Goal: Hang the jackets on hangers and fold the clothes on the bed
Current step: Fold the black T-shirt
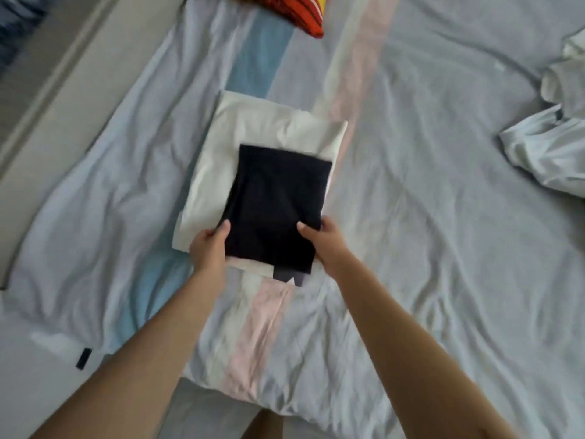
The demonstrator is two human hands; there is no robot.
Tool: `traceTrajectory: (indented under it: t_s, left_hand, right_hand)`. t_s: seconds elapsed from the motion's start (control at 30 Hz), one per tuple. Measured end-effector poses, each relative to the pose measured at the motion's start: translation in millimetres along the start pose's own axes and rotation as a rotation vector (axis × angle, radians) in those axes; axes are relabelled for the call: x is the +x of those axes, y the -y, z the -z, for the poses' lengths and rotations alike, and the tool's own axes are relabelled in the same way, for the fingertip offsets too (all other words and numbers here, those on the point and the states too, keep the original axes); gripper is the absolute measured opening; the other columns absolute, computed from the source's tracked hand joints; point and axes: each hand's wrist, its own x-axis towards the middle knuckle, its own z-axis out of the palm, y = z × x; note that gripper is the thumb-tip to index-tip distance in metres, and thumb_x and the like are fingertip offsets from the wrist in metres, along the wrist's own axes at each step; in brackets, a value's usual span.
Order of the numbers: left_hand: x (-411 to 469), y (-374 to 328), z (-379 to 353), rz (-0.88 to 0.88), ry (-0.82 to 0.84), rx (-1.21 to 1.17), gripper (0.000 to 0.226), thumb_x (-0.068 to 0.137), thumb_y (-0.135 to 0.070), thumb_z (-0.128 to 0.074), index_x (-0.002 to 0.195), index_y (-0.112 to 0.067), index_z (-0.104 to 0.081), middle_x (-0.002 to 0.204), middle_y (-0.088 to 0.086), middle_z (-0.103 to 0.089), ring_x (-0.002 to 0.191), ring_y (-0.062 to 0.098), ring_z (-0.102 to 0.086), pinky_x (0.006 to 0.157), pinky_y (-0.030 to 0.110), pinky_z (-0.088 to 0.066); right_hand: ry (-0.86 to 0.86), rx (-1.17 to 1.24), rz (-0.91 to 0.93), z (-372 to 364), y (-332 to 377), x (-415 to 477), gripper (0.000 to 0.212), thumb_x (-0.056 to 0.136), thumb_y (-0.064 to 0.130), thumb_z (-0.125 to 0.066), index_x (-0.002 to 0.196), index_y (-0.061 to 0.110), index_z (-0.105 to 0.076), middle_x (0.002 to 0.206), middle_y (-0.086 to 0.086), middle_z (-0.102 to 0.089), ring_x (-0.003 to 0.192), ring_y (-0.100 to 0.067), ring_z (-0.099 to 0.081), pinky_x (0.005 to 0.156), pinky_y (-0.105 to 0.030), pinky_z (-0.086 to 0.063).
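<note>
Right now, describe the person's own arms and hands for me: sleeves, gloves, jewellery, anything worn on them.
The left hand and right hand are bare: no gloves, and no ring, watch or bracelet shows. The left forearm and right forearm are uncovered down to the bottom edge of the picture, and no sleeve comes into view. The picture is too soft to judge the nails.

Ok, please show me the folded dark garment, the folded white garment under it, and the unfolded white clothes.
folded dark garment point(278, 201): head view, middle of its top face.
folded white garment point(253, 125): head view, bare far part.
unfolded white clothes point(550, 153): head view, middle of the heap.
</note>
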Motion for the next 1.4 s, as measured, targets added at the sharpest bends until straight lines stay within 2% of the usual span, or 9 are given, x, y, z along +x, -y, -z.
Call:
traceTrajectory:
  t_s: [0.07,0.13,0.3,0.53,0.67,0.83,1.0,1.17,1.4]
  left_hand:
    - [7.1,20.9,4.4,0.110,0.070,-0.126,0.022,0.084,-0.032,-0.070,0.090,-0.014,-0.061,0.092,0.000,-0.066,0.084,0.013,-0.065,0.066,0.028,-0.054]
    - [5.0,25.0,4.5,0.050,0.120,-0.062,0.024,0.084,-0.028,-0.071,0.100,-0.012,-0.061,0.097,-0.001,-0.067,0.087,0.010,-0.066,0.066,0.021,-0.052]
    - [12.1,17.8,13.6,-0.136,0.109,0.083,0.005,0.085,-0.015,-0.070,0.086,-0.016,-0.064,0.089,0.003,-0.067,0.085,0.018,-0.066,0.074,0.032,-0.057]
    - [21.3,23.6,16.4,-0.094,0.011,-0.043,0.020,0.095,-0.031,-0.056,0.082,-0.016,-0.062,0.094,0.002,-0.065,0.095,0.018,-0.063,0.079,0.034,-0.056]
    - [26.9,23.0,16.8,0.028,-0.090,-0.188,0.026,0.097,-0.033,-0.051,0.080,-0.016,-0.059,0.097,0.005,-0.065,0.100,0.024,-0.064,0.079,0.035,-0.056]
    - [30.9,15.7,17.5,-0.172,-0.135,0.064,0.025,0.093,-0.039,-0.054,0.078,-0.019,-0.057,0.092,0.007,-0.065,0.095,0.029,-0.064,0.087,0.050,-0.053]
    - [13.3,15.8,19.5,-0.172,0.160,0.084,0.030,0.079,-0.020,-0.076,0.100,-0.021,-0.054,0.107,0.000,-0.061,0.100,0.019,-0.064,0.083,0.036,-0.056]
    - [13.2,16.3,21.7,-0.222,0.018,-0.001,0.016,0.084,-0.010,-0.069,0.093,-0.019,-0.059,0.099,0.002,-0.064,0.096,0.020,-0.065,0.083,0.042,-0.057]
    - [15.6,30.4,21.0,-0.160,-0.018,0.033,0.017,0.088,-0.010,-0.065,0.103,-0.008,-0.057,0.107,0.008,-0.062,0.092,0.018,-0.063,0.076,0.034,-0.057]
  right_hand:
    - [-0.047,0.001,-0.015,-4.5,-15.3,6.2,0.022,0.087,0.019,-0.068,0.106,0.014,-0.059,0.108,-0.006,-0.066,0.101,-0.025,-0.064,0.090,-0.043,-0.054]
    - [-0.078,-0.011,0.016,-2.1,-20.4,6.8,0.019,0.087,0.022,-0.067,0.104,0.020,-0.058,0.108,-0.003,-0.066,0.100,-0.020,-0.064,0.088,-0.038,-0.054]
    - [-0.028,-0.072,0.018,1.7,-34.1,2.2,0.024,0.088,0.008,-0.065,0.109,0.012,-0.054,0.098,-0.006,-0.067,0.088,-0.025,-0.067,0.079,-0.047,-0.055]
    - [-0.050,-0.227,0.120,-4.9,-34.4,0.3,0.029,0.085,0.003,-0.067,0.110,0.009,-0.054,0.099,0.001,-0.065,0.091,-0.012,-0.063,0.075,-0.022,-0.051]
    - [-0.075,-0.396,0.170,-2.6,-34.9,3.9,0.032,0.081,0.008,-0.072,0.109,0.006,-0.056,0.103,-0.002,-0.065,0.097,-0.018,-0.063,0.085,-0.034,-0.053]
    - [-0.029,-0.461,0.135,2.6,-36.8,6.4,0.036,0.078,0.012,-0.076,0.110,0.009,-0.059,0.101,-0.006,-0.068,0.095,-0.022,-0.066,0.089,-0.043,-0.054]
    - [-0.038,-0.473,0.115,5.2,-38.6,7.5,0.034,0.078,0.018,-0.076,0.108,0.014,-0.061,0.099,-0.004,-0.070,0.094,-0.020,-0.067,0.090,-0.042,-0.054]
    - [-0.063,-0.491,0.135,0.7,-42.6,3.6,0.028,0.077,0.022,-0.078,0.099,0.015,-0.062,0.092,0.000,-0.071,0.089,-0.018,-0.068,0.086,-0.045,-0.055]
    - [-0.073,-0.523,0.135,-0.1,-47.6,0.9,0.024,0.081,0.023,-0.073,0.100,0.017,-0.059,0.095,0.004,-0.070,0.091,-0.016,-0.067,0.085,-0.044,-0.055]
